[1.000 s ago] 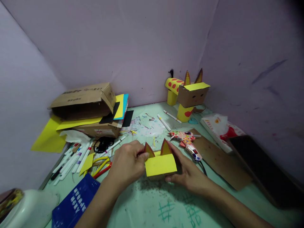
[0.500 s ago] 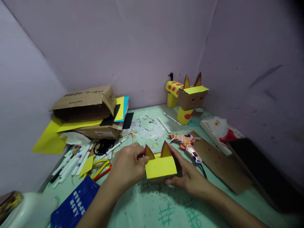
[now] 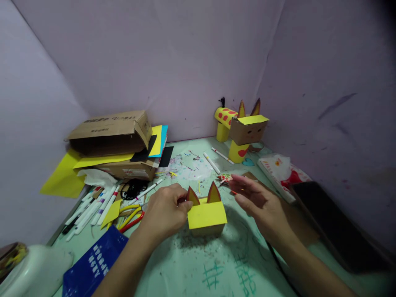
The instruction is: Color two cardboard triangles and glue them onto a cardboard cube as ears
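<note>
A small cardboard box (image 3: 208, 229) with a yellow paper flap on top and two pointed red-and-yellow ears stands on the table in front of me. My left hand (image 3: 169, 208) pinches it at the left ear, thumb beside the flap's corner. Apart from the box, my right hand (image 3: 261, 202) is raised with its fingers spread and nothing in them. Behind that hand lies a flower-patterned glue gun (image 3: 225, 177), mostly covered; only its nozzle end shows, and its cord runs toward the front.
A yellow spotted cardboard animal (image 3: 247, 130) stands at the back right. Cardboard boxes (image 3: 108, 128) and coloured paper are stacked at the left, with markers (image 3: 89, 212) and yellow-red pliers (image 3: 131, 220) before them. A dark phone-like slab (image 3: 337, 227) is at the right, a blue packet (image 3: 95, 262) front left.
My right hand has let go of the box's right side and moved right, over the glue gun, with fingers opening. My left hand stays on the box.
</note>
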Available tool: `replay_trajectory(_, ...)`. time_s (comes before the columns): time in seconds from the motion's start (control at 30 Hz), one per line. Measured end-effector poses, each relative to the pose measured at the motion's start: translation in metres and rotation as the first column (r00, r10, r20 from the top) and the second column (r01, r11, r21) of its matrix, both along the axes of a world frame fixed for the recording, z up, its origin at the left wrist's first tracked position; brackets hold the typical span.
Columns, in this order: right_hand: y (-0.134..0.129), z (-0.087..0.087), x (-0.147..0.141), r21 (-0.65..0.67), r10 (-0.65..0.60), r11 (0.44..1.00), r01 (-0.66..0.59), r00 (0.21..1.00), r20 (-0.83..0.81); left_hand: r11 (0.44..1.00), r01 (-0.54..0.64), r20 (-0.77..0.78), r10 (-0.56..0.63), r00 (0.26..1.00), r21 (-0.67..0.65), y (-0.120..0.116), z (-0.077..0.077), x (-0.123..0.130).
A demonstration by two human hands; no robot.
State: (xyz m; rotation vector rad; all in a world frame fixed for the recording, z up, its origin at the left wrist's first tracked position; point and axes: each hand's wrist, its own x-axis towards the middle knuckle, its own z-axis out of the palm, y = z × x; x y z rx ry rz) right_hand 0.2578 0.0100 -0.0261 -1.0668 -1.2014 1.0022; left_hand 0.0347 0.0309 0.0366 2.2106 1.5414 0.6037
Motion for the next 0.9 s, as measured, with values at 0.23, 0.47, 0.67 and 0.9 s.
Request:
replay_trajectory(0.23,0.005,0.016,-0.007,0.042,-0.037,0.999,0.026,0.955,0.293,0.995,-0.008,-0.063,0.002,0.998,-0.102,0.000,0.004,0.002)
replay_trajectory(0.47,0.014,0.023,-0.018,0.168,-0.006,0.984,-0.058,0.934,0.358,0.992,-0.030,-0.083,0.020,0.996,-0.122,-0.002,0.005,0.001)
replay_trajectory(0.67,0.017,0.020,-0.020,0.180,-0.014,0.982,-0.062,0.918,0.395,0.994,-0.018,-0.080,0.009,0.997,-0.112,-0.001,0.004,0.002)
replay_trajectory(0.9,0.015,0.012,-0.020,0.164,-0.005,0.985,-0.063,0.923,0.385,0.991,-0.038,-0.106,0.025,0.994,-0.127,0.000,0.004,0.003)
